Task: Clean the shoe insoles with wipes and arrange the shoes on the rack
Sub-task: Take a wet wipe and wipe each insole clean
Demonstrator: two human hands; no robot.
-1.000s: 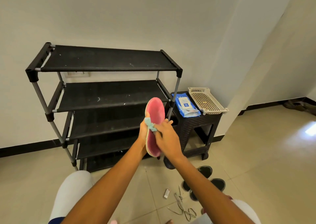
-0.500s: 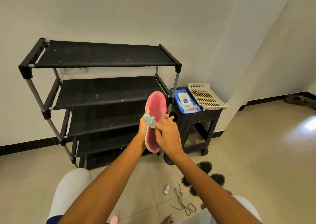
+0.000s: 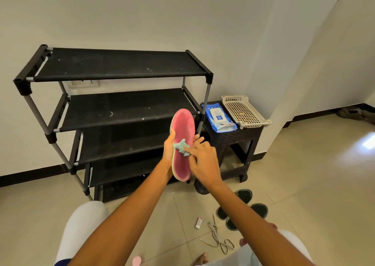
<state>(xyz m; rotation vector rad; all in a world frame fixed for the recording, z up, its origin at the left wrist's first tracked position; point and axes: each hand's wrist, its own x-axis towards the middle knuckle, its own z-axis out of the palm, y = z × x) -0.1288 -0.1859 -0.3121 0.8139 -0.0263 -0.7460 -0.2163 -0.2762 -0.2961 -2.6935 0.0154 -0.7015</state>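
Note:
A pink insole (image 3: 183, 127) stands upright in front of the black shoe rack (image 3: 119, 111). My left hand (image 3: 169, 146) grips it round the middle from behind, thumb on its left edge. My right hand (image 3: 203, 158) pinches a crumpled pale green wipe (image 3: 182, 147) and presses it on the insole's pink face. A blue pack of wipes (image 3: 219, 118) lies on a dark stool (image 3: 233, 141) to the right of the rack. The rack's shelves hold no shoes.
A cream plastic basket (image 3: 244, 111) sits on the stool beside the wipes pack. Dark shoes (image 3: 245, 206) lie on the tiled floor at lower right, with loose laces (image 3: 220, 241) and a small white object (image 3: 198, 223) nearby. My knees frame the bottom.
The wipe in my right hand has slid from the insole's left edge toward its middle. The insole stays held upright by my left hand.

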